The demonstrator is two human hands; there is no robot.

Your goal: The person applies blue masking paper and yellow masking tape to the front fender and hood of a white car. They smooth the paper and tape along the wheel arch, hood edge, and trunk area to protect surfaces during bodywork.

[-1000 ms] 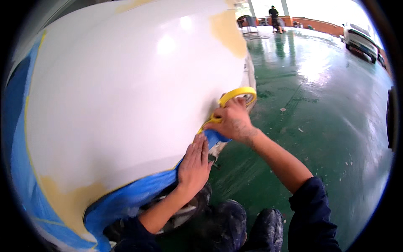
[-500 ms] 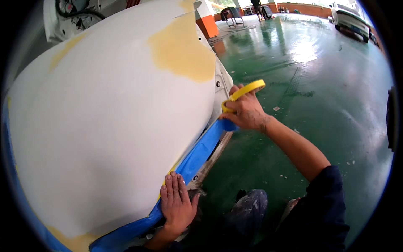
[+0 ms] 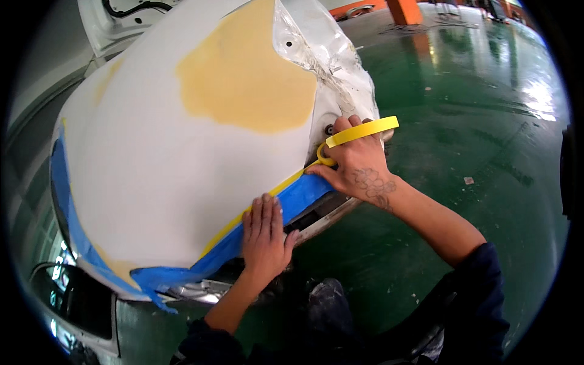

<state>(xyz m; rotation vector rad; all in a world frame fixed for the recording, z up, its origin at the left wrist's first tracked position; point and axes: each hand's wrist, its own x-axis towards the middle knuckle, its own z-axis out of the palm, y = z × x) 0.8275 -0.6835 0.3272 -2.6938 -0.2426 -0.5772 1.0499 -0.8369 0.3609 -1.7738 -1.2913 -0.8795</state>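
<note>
A white car body panel [image 3: 146, 176] with patches of tan filler [image 3: 243, 73] fills the left and middle. Yellow tape [image 3: 228, 230] runs along its near right edge, with blue masking film [image 3: 304, 198] hanging below. My left hand [image 3: 264, 237] lies over the tape and film, fingers stretched out flat. Farther up the same edge, my right hand [image 3: 364, 164] grips a roll of yellow masking tape [image 3: 371, 129] near the panel's corner. The thumb presses at the film's upper end, and a short loop of yellow tape shows beside it.
Bare, crumpled metal [image 3: 316, 42] with a bolt lies beyond the right hand. More blue film [image 3: 79, 213] lines the panel's left edge. A dark car mirror [image 3: 70, 298] is at lower left. Green floor [image 3: 462, 213] spreads right, with an orange pillar [image 3: 404, 11] behind.
The view has shifted, showing more bare metal at the far corner. My left hand lies farther up the taped edge. My right hand, still gripping the roll, has come down against the corner.
</note>
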